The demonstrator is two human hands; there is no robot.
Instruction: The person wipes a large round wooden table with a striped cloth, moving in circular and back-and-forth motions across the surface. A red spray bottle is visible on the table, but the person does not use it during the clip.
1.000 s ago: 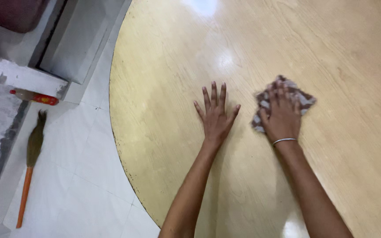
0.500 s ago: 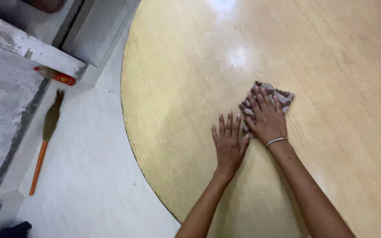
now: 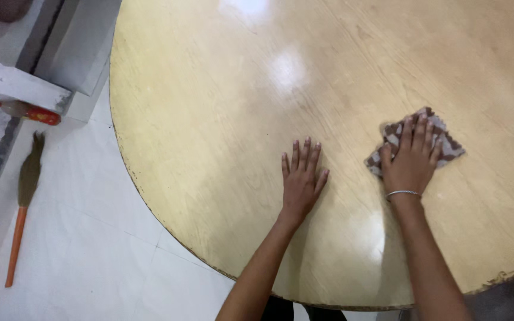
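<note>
Right hand (image 3: 410,165) flat, pressing the brown-and-grey checked cloth (image 3: 441,139) onto the round pale wooden table (image 3: 209,107); left hand (image 3: 300,181) spread, empty, beside it. Sheen near cloth, far edge probably unwiped.

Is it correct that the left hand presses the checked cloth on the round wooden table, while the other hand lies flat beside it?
Not quite. The head view shows the right hand pressing the checked cloth on the round wooden table; the left hand lies flat beside it.
</note>
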